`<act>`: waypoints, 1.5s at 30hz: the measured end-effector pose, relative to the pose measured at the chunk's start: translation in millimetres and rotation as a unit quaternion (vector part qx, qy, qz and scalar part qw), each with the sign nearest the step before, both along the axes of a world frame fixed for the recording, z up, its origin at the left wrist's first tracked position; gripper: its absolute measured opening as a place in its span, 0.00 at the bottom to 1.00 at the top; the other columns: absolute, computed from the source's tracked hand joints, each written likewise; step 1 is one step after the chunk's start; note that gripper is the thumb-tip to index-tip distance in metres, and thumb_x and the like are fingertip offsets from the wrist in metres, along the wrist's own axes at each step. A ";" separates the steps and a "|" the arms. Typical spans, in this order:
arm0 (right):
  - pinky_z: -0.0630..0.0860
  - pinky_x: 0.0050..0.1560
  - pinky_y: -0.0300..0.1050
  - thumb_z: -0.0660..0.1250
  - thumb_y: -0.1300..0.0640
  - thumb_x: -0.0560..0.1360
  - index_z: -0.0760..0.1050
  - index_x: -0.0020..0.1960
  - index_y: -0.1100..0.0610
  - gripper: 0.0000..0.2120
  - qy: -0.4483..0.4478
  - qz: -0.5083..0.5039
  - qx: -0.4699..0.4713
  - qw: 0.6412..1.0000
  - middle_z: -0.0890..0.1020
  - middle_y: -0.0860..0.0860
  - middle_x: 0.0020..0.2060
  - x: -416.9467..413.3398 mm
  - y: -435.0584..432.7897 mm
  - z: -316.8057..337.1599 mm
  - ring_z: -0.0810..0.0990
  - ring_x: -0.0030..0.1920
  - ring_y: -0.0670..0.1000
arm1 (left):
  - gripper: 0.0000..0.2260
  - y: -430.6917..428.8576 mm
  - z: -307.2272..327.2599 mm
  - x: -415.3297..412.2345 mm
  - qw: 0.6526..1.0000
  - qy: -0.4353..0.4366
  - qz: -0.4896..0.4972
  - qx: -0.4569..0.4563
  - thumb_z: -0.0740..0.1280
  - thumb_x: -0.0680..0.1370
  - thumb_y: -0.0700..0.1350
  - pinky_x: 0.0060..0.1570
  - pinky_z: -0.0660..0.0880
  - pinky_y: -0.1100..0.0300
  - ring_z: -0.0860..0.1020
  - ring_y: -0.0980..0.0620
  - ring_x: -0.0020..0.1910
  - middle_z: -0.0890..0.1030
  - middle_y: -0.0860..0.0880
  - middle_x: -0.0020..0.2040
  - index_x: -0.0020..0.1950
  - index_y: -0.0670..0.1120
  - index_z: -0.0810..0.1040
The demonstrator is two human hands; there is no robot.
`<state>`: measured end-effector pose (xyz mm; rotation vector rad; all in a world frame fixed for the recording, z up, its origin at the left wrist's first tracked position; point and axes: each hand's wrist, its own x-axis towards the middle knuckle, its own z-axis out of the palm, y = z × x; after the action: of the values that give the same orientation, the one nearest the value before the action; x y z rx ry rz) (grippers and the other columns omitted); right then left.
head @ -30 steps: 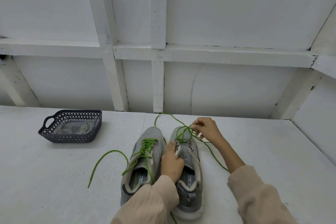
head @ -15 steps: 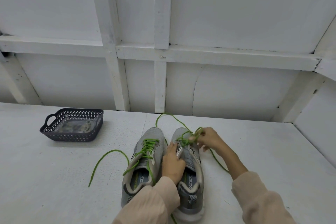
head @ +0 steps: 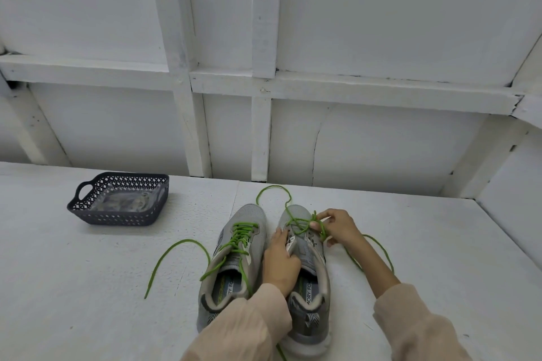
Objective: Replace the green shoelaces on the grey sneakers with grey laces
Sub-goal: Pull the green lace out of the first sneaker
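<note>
Two grey sneakers stand side by side, toes away from me. The left sneaker (head: 234, 258) is laced with a green lace (head: 239, 236) whose loose end trails over the table to the left. On the right sneaker (head: 308, 261) my left hand (head: 280, 261) grips the tongue and upper. My right hand (head: 337, 227) pinches the right sneaker's green lace (head: 299, 221) near the toe-end eyelets; that lace loops loosely past the toe and trails to the right.
A dark perforated basket (head: 88, 208) at the back left holds a clear packet of greyish laces (head: 126, 202). The white table (head: 88, 287) ends at a white panelled wall behind and a side wall on the right.
My right hand has drawn the green lace in over the right sneaker's front eyelets, loosening it. My left hand stays on the tongue. The camera has tilted slightly.
</note>
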<state>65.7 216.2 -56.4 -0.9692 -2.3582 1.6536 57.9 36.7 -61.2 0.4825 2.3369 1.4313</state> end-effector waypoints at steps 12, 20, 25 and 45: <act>0.72 0.25 0.42 0.64 0.62 0.79 0.73 0.49 0.60 0.02 0.178 -0.185 -0.128 0.958 0.80 0.55 0.37 -3.2 3.5 13.2 0.77 0.31 0.54 | 0.29 -0.5 -0.6 0.2 1.000 -0.001 -0.002 0.001 0.58 0.73 0.31 0.73 0.53 0.61 0.59 0.48 0.76 0.62 0.46 0.76 0.75 0.43 0.64; 0.73 0.22 0.39 0.71 0.65 0.74 0.75 0.34 0.61 0.11 0.023 -0.064 -0.055 0.996 0.78 0.57 0.31 2.1 -2.9 -9.9 0.75 0.25 0.52 | 0.29 -0.3 -1.4 -0.2 1.000 0.000 -0.001 -0.002 0.57 0.74 0.31 0.73 0.54 0.60 0.59 0.48 0.75 0.61 0.47 0.76 0.75 0.44 0.64; 0.70 0.23 0.39 0.62 0.72 0.75 0.80 0.45 0.60 0.11 0.030 -0.059 -0.060 0.996 0.76 0.54 0.32 3.1 -7.0 -6.1 0.72 0.27 0.50 | 0.28 -0.4 -1.1 0.3 1.000 -0.001 0.002 0.002 0.57 0.74 0.31 0.73 0.54 0.60 0.58 0.49 0.76 0.62 0.47 0.76 0.75 0.44 0.64; 0.67 0.22 0.38 0.68 0.63 0.77 0.76 0.46 0.61 0.02 0.119 -0.102 -0.079 0.984 0.79 0.56 0.40 4.8 -0.9 2.5 0.73 0.29 0.49 | 0.27 -0.8 -0.2 1.1 1.000 -0.001 0.004 0.008 0.57 0.75 0.31 0.72 0.53 0.62 0.58 0.49 0.76 0.61 0.45 0.76 0.74 0.43 0.64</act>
<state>70.6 215.3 -53.8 -0.9414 -1.9326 1.7848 59.0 36.0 -61.4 0.4784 2.3297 1.4550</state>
